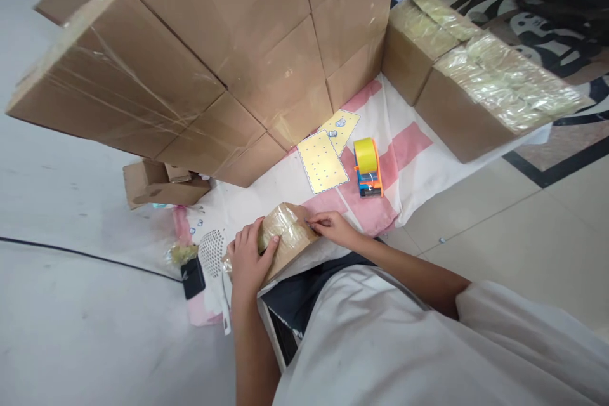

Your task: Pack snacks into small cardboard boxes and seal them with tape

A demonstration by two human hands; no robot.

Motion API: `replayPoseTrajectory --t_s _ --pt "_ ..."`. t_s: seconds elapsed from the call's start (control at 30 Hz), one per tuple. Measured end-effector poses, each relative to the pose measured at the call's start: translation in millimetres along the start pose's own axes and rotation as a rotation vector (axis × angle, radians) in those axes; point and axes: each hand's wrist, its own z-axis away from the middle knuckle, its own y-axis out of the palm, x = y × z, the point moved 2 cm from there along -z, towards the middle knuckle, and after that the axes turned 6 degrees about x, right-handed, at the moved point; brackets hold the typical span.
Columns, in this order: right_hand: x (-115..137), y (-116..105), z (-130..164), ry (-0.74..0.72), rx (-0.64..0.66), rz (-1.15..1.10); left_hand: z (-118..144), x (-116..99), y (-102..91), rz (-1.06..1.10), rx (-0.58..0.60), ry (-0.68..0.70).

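Observation:
A small brown cardboard box (290,247) with shiny clear tape over its top lies tilted at the table's near edge, in front of my body. My left hand (250,257) grips its left part, thumb on the taped top and fingers over the far side. At the box's right end is my right hand (330,227), thumb and fingertips pinched together against it; what lies between them is too small to make out. A tape dispenser (368,168) with a yellow roll and orange and blue frame stands beyond my right hand. Two yellow dotted sheets (323,165) lie beside it.
Large stacked cartons (266,70) wall off the back. Taped boxes (495,89) occupy the right end of the pink and white cloth (413,146). To the left are a white perforated fly swatter (212,246), a black phone-like object (193,278), a cable and an open carton (164,184).

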Motion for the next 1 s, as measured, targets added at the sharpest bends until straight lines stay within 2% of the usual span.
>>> replayPoseTrajectory --t_s 0.33,0.6,0.8,1.0 --pt "5 -2 3 -0.104 0.054 0.217 4 6 -2.2 0.081 -0.051 -0.026" --pt "8 -3 9 -0.083 -0.008 0.303 6 9 -0.2 0.14 -0.087 -0.01" --pt "13 -1 9 -0.093 0.101 0.408 7 12 5.5 0.177 -0.144 0.008" --pt "17 -18 4 -0.11 0.264 0.402 9 15 6.0 0.26 -0.174 0.058"
